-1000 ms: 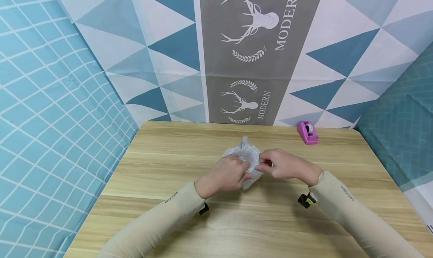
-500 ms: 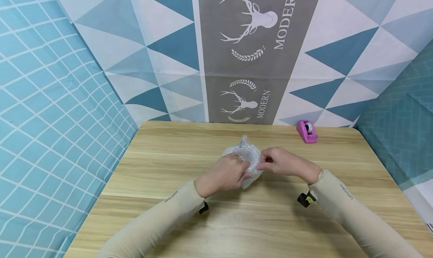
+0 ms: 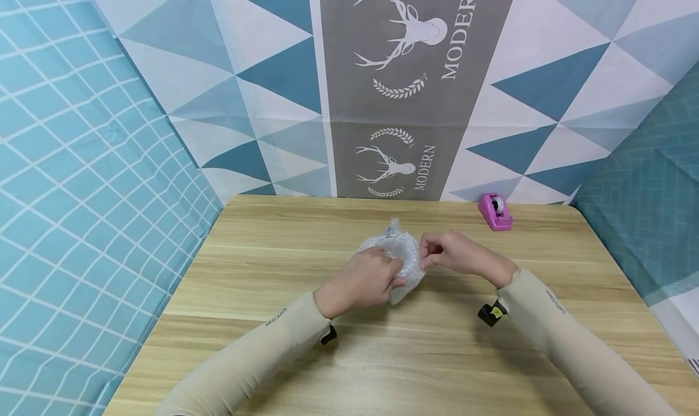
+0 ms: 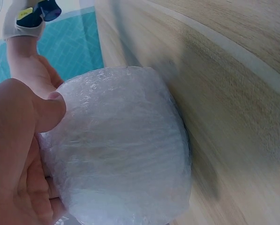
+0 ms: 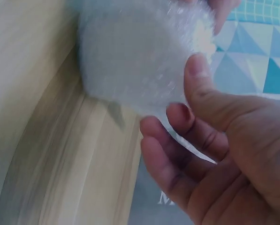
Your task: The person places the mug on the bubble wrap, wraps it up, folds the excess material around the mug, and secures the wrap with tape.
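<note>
A round, bowl-like bubble-wrapped object (image 3: pixel 401 288) stands on the table, with a hollow showing at its top and a loose tuft at its far side. Its inner kind is hidden by the wrap. My left hand (image 3: pixel 367 278) grips its near left rim, fingers reaching into the hollow and thumb outside. In the left wrist view the wrapped side (image 4: pixel 125 145) fills the middle. At the right edge of the wrap is my right hand (image 3: pixel 455 253), fingers loosely bent. The right wrist view shows a gap between its thumb (image 5: pixel 198 70) and fingertips, with no thing seen held there.
A pink tape dispenser (image 3: pixel 496 212) stands at the back right of the wooden table (image 3: pixel 273 234). Patterned cloth walls rise behind the table and at both sides. A small black wrist camera (image 3: pixel 491 313) hangs under the right sleeve.
My right hand has shifted slightly up and away from the wrap's right edge. The left hand and the wrapped object have stayed almost still.
</note>
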Demonstrator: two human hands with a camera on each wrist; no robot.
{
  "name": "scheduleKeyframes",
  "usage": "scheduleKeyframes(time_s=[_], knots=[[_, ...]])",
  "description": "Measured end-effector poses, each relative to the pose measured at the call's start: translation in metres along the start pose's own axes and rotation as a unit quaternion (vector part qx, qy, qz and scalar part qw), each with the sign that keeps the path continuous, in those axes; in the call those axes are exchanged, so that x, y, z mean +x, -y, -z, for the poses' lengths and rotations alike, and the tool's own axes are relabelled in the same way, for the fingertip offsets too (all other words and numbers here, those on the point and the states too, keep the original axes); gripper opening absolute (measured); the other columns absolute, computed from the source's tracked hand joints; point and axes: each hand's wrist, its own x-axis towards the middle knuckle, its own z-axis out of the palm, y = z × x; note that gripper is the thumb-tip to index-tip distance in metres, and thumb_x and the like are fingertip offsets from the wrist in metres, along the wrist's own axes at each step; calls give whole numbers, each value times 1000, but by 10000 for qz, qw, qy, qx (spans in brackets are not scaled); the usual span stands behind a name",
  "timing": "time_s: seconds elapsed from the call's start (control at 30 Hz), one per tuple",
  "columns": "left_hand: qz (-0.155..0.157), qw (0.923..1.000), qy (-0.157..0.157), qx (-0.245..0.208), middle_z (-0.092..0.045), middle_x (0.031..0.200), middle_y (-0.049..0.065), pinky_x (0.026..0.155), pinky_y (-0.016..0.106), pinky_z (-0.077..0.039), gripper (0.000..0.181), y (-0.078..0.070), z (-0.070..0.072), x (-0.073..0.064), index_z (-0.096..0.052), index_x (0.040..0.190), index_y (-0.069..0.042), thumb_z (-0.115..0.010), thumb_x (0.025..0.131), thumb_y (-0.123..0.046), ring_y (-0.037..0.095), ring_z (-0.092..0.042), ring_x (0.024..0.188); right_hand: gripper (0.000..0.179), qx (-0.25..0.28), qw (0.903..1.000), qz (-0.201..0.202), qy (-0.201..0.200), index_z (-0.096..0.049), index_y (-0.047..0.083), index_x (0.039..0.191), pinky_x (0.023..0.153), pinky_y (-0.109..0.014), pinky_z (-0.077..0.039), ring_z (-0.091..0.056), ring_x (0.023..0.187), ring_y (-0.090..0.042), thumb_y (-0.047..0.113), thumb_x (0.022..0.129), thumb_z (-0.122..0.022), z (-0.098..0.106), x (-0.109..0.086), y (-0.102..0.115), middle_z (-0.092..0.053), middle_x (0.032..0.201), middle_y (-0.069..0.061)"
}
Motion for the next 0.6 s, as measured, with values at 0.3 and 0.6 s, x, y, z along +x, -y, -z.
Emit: scheduleKeyframes(time_s=[0.3,0.6], knots=[[406,9976,-533,-152,-52,59,-7,81,32,-58,45,-7,-2,3,-59,74,-19,-54,102,-53,15,-62,64,31,-49,9994,-272,-207,-59,6,97,63,-24,-49,-54,69,-10,18,84,-85,-1,3,-5,-62,77,2],[914,9792,-1808,-67,-41,47,-7,72,37,-58,55,-21,-12,11,-44,54,-20,-61,99,-47,18,-53,49,32,-91,9992,-303,-244,-60,5,100,66,-25,-53,-58,71,-10,17,84,-85,-2,2,-4,-67,78,1]])
